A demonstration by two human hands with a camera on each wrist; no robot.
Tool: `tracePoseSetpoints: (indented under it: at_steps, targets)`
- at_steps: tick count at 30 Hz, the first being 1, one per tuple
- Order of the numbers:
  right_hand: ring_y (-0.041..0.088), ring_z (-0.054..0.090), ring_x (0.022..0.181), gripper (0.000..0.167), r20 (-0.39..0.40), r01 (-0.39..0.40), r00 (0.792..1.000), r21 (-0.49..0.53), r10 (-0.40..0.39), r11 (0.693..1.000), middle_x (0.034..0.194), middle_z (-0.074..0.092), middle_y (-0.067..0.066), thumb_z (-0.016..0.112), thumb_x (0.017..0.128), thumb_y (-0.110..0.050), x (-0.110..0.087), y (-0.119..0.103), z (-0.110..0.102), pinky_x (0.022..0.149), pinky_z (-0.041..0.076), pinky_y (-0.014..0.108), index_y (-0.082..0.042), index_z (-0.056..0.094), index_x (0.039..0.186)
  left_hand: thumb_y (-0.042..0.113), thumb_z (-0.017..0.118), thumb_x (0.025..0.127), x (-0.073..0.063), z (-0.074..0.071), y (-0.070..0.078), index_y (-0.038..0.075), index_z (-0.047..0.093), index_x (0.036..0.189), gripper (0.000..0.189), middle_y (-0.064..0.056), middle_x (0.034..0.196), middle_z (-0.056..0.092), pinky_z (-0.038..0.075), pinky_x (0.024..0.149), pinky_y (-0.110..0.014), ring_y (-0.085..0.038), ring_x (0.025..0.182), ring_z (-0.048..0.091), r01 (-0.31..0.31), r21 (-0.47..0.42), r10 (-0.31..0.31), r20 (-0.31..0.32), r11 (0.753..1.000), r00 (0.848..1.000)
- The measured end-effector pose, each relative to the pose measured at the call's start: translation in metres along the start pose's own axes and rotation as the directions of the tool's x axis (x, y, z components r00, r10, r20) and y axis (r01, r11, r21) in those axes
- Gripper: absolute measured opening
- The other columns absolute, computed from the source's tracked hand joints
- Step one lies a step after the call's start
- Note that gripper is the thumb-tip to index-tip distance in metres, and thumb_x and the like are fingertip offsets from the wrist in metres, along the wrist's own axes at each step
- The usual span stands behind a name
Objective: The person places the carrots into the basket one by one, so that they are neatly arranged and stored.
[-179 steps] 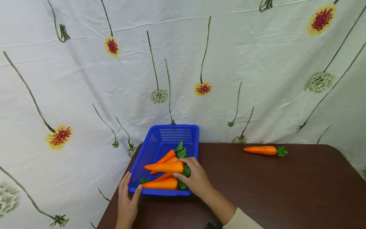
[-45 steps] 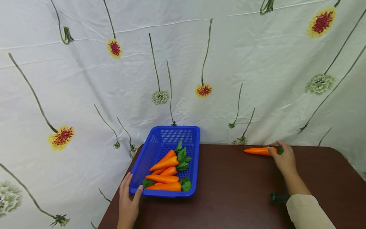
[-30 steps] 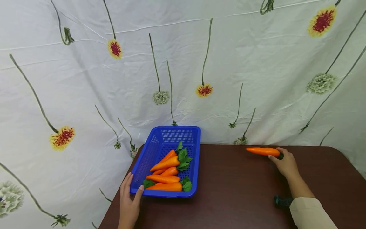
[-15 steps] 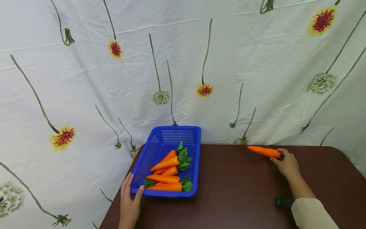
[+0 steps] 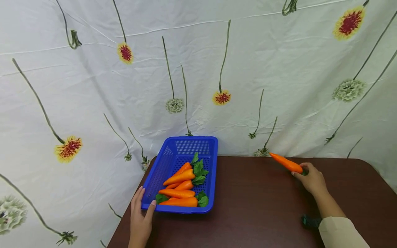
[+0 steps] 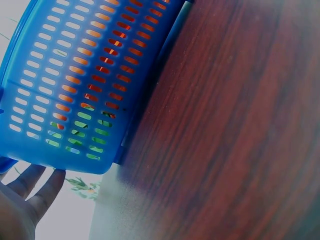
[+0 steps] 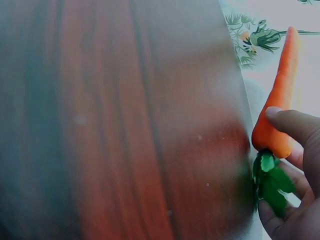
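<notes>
An orange carrot [image 5: 286, 162] with green leaves is held by its thick end in my right hand [image 5: 314, 182], over the back of the table on the right. Its tip points up and left. In the right wrist view my thumb presses the carrot [image 7: 278, 95] near its top, and the leaves [image 7: 272, 182] lie toward my palm. My left hand [image 5: 141, 218] rests at the front left corner of a blue plastic basket [image 5: 214, 172], fingers extended along its side and thumb at the front rim. Several carrots [image 5: 180, 177] lie inside it.
The dark brown table [image 5: 248, 203] runs back to a white cloth [image 5: 198, 79] printed with flowers. A dark device [image 5: 310, 221] sits at my right wrist by the pale sleeve [image 5: 339, 229]. The basket stands close to the table's left edge.
My right hand has left the basket, reached right and taken hold of the carrot lying at the back. The carrot's tip has since tilted upward. My left hand stays at the basket corner.
</notes>
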State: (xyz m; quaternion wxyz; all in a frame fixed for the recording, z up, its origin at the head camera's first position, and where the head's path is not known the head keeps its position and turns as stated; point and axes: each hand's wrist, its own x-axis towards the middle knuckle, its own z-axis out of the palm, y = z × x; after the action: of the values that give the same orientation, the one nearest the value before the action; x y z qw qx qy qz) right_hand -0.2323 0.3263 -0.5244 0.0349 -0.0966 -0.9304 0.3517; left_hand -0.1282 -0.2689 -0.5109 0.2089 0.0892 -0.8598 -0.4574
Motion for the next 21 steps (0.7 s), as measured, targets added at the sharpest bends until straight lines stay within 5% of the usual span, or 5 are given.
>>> tracePoseSetpoints:
  at_steps: [21]
  targets:
    - [0.048, 0.056, 0.115, 0.07, -0.092, 0.068, 0.994, 0.12, -0.057, 0.99, 0.138, 0.055, 0.031, 0.064, 0.095, -0.054, -0.022, -0.025, 0.008, 0.083, 0.048, 0.055, -0.002, 0.046, 0.138, 0.031, 0.065, 0.098, 0.0, 0.0, 0.0, 0.013, 0.036, 0.157, 0.068, -0.013, 0.164, 0.026, 0.025, 0.115, -0.07, -0.041, 0.149, 0.027, 0.001, 0.01, -0.001, 0.009, 1.0, 1.0]
